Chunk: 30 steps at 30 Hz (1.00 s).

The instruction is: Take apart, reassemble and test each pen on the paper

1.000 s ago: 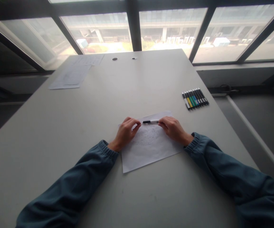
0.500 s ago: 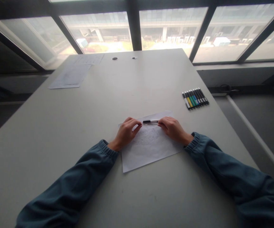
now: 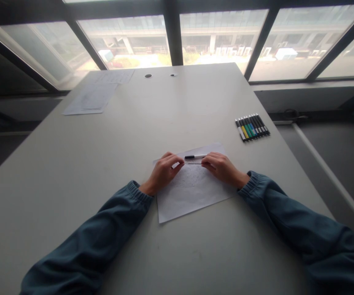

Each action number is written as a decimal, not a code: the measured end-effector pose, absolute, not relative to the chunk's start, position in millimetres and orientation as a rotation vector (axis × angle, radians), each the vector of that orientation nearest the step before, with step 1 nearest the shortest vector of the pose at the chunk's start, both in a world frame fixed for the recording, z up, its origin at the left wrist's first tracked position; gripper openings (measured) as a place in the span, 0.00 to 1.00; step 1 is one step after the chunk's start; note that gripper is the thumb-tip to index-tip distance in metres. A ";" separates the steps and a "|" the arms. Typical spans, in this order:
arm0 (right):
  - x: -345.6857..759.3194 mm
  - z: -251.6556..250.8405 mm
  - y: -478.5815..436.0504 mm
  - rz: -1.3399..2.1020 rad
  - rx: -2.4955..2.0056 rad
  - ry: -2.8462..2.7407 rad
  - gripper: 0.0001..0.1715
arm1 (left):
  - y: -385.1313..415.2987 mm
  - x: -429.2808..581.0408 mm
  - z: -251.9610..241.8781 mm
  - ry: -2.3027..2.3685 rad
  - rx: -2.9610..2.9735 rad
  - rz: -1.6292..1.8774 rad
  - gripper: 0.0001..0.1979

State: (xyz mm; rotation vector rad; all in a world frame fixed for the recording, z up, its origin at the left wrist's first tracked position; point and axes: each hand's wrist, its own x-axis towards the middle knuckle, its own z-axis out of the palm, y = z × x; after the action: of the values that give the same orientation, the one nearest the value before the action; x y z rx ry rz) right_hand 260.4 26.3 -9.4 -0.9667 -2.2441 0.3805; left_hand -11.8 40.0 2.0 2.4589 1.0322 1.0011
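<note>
My left hand [image 3: 166, 169] and my right hand [image 3: 221, 166] rest over a sheet of paper [image 3: 189, 200] covered with faint marks. Between my pinched fingertips runs a thin dark rod that looks like a pen refill [image 3: 193, 164], one end in each hand. Just beyond it, roughly parallel, lies a pen [image 3: 192, 157] with a black grip section and a pale barrel. The pen's right end reaches close to my right fingers, which partly hide it.
A row of several pens [image 3: 252, 128], with black, white, yellow, green and blue parts, lies on the right of the white table [image 3: 177, 110]. More paper sheets [image 3: 92, 96] are at the far left. Two round holes [image 3: 148, 76] sit near the far edge, before the windows.
The thin refill has come slightly nearer to me, away from the pen. My right hand has shifted a little to the left, my left hand slightly to the right.
</note>
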 end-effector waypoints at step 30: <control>253.2 -7.3 21.1 0.502 -0.871 -2.221 0.09 | 33.3 -11.4 13.5 0.857 2.493 0.954 0.15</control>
State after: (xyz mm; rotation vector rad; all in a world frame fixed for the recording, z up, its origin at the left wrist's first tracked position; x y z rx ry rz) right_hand 253.2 21.1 -7.3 -0.8712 -2.2209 0.5019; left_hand -11.4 33.3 13.5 2.4926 0.8574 0.9541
